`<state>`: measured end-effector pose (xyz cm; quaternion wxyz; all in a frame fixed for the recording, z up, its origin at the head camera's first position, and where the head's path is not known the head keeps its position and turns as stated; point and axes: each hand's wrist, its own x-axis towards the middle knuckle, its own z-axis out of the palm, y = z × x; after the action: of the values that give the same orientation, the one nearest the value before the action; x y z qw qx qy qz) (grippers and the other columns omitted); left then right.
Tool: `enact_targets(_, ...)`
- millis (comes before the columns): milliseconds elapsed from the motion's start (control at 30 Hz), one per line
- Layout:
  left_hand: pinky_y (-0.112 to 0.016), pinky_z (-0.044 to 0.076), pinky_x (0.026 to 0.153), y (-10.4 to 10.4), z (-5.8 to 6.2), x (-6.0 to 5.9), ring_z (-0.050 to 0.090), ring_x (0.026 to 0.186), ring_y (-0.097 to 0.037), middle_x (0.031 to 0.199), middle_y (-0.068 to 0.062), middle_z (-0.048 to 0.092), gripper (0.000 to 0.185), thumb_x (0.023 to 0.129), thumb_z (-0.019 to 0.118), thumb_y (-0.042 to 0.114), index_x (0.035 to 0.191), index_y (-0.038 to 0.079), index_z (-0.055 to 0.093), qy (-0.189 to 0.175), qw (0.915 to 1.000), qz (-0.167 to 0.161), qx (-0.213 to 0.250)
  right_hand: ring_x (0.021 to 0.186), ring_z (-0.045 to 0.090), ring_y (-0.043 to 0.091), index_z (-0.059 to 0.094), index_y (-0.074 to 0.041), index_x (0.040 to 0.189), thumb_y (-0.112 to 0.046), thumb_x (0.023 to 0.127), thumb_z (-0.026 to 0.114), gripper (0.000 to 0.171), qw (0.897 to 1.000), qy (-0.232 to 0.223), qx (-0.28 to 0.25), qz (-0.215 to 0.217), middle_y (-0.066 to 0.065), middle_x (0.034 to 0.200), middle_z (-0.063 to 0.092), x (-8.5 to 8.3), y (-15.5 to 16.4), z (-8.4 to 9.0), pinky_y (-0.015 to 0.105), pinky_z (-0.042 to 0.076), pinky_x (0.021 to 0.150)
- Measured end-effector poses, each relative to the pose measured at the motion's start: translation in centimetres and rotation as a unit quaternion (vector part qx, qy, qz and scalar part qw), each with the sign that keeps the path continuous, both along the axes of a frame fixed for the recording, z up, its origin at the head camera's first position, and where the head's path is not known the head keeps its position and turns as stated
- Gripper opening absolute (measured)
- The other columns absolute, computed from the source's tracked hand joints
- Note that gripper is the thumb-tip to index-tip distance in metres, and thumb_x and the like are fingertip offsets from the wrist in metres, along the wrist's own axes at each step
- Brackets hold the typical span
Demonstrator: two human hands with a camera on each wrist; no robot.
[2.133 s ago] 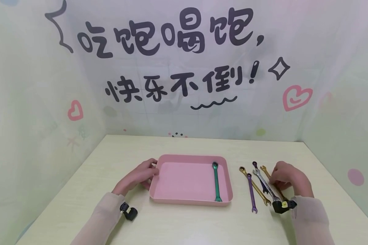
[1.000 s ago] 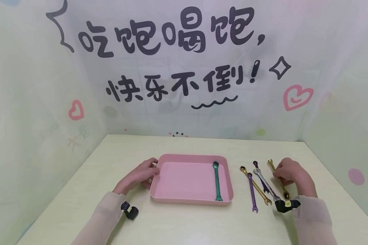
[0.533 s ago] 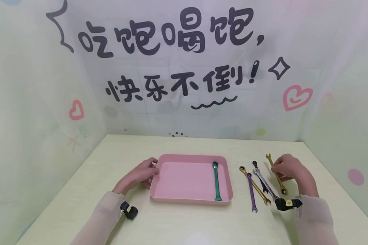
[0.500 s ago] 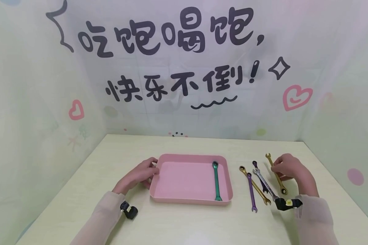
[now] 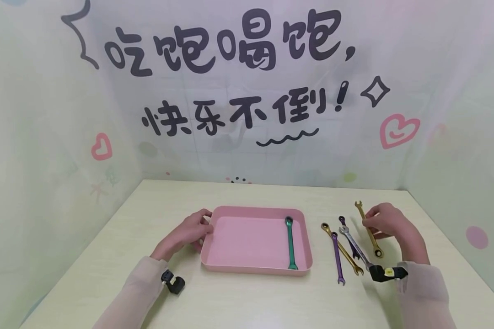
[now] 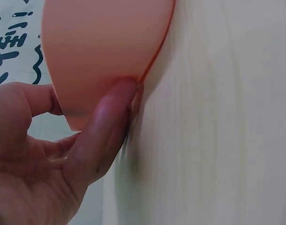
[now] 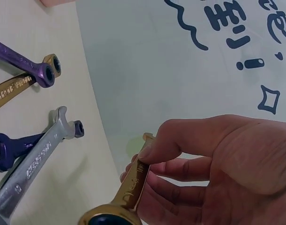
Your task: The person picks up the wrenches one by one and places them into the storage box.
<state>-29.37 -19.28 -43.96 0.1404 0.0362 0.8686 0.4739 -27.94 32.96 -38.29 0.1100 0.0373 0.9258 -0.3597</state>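
My right hand (image 5: 384, 224) pinches a gold wrench (image 5: 368, 229) by its shaft and holds it lifted off the table, open end pointing away; the wrist view shows the thumb and fingers around the gold wrench (image 7: 131, 190). My left hand (image 5: 189, 230) grips the left rim of a pink tray (image 5: 218, 267), thumb against the tray's wall (image 6: 105, 51). A green wrench (image 5: 290, 243) lies inside the tray along its right side.
On the table between the tray and my right hand lie a purple wrench (image 5: 337, 257), another gold wrench (image 5: 342, 250), a silver wrench (image 5: 356, 249) and a dark blue one (image 5: 347, 237). Printed walls enclose the table on three sides.
My right hand has picked up the gold wrench and raised it up and away from the table. My left hand has stayed on the tray's rim.
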Motion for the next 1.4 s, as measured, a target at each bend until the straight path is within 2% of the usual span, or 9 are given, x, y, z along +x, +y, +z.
enact_targets(333, -0.038, 0.063, 0.055, 0.2, 0.0, -0.1, 0.068, 0.074, -0.022, 0.113, -0.019, 0.061, 0.052, 0.098, 0.057, 0.012, 0.148, 0.002, 0.043, 0.003, 1.0, -0.001, 0.002, 0.077, 0.068, 0.016, 0.059, 0.016, 0.113, -0.01, 0.096, 0.06, 0.031, 0.999, 0.017, -0.019, 0.023, 0.023, 0.095, 0.072, 0.1, -0.4, 0.7, 0.039, 0.066, 0.071)
enact_targets(733, -0.038, 0.063, 0.056, 0.1, 0.0, 0.0, 0.068, 0.076, -0.023, 0.114, -0.019, 0.06, 0.054, 0.098, 0.057, 0.011, 0.149, 0.003, 0.043, 0.002, 1.0, -0.004, 0.006, 0.078, 0.069, 0.015, 0.058, 0.015, 0.118, -0.013, 0.097, 0.062, 0.035, 0.997, 0.031, -0.05, 0.049, 0.016, 0.095, 0.071, 0.1, -1.6, 1.4, 0.036, 0.066, 0.074)
enact_targets(1167, -0.036, 0.063, 0.058, 0.2, -0.2, -0.2, 0.069, 0.08, -0.023, 0.114, -0.018, 0.06, 0.054, 0.099, 0.058, 0.012, 0.15, 0.005, 0.042, -0.009, 0.9999, -0.006, 0.002, 0.081, 0.071, 0.015, 0.061, 0.011, 0.115, -0.011, 0.099, 0.062, 0.027, 0.989, 0.043, -0.11, 0.087, 0.006, 0.09, 0.073, 0.1, -3.5, 1.6, 0.039, 0.066, 0.08)
enact_targets(1400, -0.036, 0.063, 0.059, 0.2, 0.0, 0.0, 0.069, 0.081, -0.024, 0.116, -0.019, 0.06, 0.055, 0.099, 0.058, 0.012, 0.151, 0.004, 0.041, -0.017, 0.9998, -0.012, 0.005, 0.078, 0.07, 0.015, 0.06, 0.011, 0.116, -0.01, 0.099, 0.063, 0.027, 0.984, 0.058, -0.136, 0.104, 0.004, 0.088, 0.071, 0.0, -4.5, 1.6, 0.037, 0.066, 0.078)
